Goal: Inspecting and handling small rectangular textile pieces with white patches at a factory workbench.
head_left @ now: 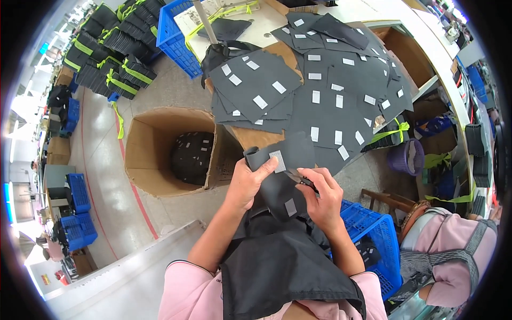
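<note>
My left hand is closed on a black fabric piece, its thumb pressing beside a white label. The piece's left edge curls over, and its lower part hangs in front of my apron with another white label on it. My right hand grips a small pair of thread snips, with the blades pointing at the fabric near the label. Just beyond my hands, many flat black pieces with white labels overlap on the table, and a separate pile lies to their left.
A cardboard box with dark pieces inside stands on the floor at the left. Blue crates are by my right side and at the far left. Tied black stacks stand far left. A person sits at the right, near a purple bin.
</note>
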Motion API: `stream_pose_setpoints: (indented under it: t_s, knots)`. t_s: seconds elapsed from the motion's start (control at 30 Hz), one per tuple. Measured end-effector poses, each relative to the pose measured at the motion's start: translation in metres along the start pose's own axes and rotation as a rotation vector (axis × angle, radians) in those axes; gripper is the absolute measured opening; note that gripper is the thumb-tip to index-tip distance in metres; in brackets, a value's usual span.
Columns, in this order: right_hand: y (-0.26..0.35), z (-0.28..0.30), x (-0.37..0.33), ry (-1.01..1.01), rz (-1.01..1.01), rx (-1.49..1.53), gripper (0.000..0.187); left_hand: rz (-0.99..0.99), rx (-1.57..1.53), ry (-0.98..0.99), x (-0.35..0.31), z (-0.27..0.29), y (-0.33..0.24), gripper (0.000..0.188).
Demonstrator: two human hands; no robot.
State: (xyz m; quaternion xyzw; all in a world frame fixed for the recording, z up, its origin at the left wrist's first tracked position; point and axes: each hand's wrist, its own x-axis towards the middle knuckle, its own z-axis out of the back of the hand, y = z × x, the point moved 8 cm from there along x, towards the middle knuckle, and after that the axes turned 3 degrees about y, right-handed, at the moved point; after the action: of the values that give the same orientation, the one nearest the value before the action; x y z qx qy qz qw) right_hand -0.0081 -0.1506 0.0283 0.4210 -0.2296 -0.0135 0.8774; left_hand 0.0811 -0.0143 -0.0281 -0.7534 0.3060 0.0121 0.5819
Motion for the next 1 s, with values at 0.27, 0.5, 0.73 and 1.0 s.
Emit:
stream_pose_setpoints:
  t_s: [0.27,0.5,0.73,1.0]
  knots:
    - [0.003,0.000,0.005,-0.067,0.046,-0.058,0.027,0.082,-0.038,-0.010,0.003,0.001,0.009,0.028]
    - [-0.007,0.000,0.017,-0.034,-0.012,-0.038,0.025,0.073,0.013,0.020,0.004,0.000,0.010,0.030]
    - [-0.079,-0.005,-0.044,-0.072,-0.700,0.605,0.015,0.054,-0.094,-0.086,0.030,0.028,-0.002,0.039]
    - [-0.065,-0.062,-0.082,0.181,-1.024,1.316,0.012,-0.040,-0.137,-0.115,0.040,0.034,-0.005,0.042]
